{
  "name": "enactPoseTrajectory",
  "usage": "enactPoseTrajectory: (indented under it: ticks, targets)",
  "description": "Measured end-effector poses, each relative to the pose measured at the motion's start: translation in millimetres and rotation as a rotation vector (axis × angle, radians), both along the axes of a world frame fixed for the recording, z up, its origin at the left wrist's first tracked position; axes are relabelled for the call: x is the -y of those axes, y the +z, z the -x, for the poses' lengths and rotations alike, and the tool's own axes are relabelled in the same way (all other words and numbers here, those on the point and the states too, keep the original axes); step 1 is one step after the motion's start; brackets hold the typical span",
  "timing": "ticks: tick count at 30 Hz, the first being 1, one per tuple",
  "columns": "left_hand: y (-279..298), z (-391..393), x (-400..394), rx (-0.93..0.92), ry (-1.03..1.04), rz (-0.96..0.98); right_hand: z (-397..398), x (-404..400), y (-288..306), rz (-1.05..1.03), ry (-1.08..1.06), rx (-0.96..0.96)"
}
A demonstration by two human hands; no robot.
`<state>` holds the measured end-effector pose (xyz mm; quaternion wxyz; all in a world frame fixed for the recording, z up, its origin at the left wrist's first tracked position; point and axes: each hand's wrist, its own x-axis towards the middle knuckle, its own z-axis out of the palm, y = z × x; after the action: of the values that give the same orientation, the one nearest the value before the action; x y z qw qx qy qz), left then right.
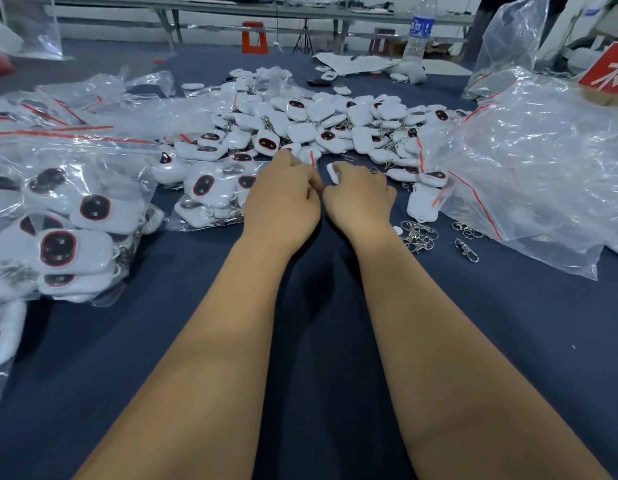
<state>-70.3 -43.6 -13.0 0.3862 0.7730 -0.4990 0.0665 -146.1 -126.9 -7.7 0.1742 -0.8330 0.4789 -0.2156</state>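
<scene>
Both my hands meet at the middle of a dark blue table (321, 341). My right hand (359, 199) grips a small white plastic piece (332, 173), whose top shows above my fingers. My left hand (283, 199) has its fingers curled, with the fingertips right against the right hand; what they pinch is hidden. Just beyond my hands lies a heap of white keychain cases (300, 123) with dark red-rimmed oval windows.
Clear zip bags filled with cases (65, 223) lie at the left. A big crumpled clear bag (529, 161) sits at the right. Loose metal clasps and rings (421, 235) lie right of my right wrist. A water bottle (418, 29) stands at the far edge.
</scene>
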Motion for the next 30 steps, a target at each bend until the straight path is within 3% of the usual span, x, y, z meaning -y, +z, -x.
enactPoseTrajectory:
  ticks: [11, 14, 18, 24, 30]
  targets:
    - [2.7, -4.3, 0.6, -0.062, 0.044, 0.048, -3.2, 5.2, -5.4, -0.009, 0.017, 0.120]
    - [2.8, -8.6, -0.4, -0.079, 0.112, 0.101, -2.6, 5.4, -4.4, -0.065, 0.071, 0.320]
    - [3.4, -11.8, -1.5, -0.153, 0.185, 0.164, -1.6, 0.2, 0.8, -0.328, 0.120, 0.725]
    - [4.1, -9.1, -2.1, -0.226, 0.107, 0.142, -5.5, -0.8, 7.1, -0.546, 0.123, 1.087]
    - [5.0, -5.8, -1.6, -0.385, 0.037, 0.189, -7.0, -3.3, 7.4, -0.746, 0.266, 1.124]
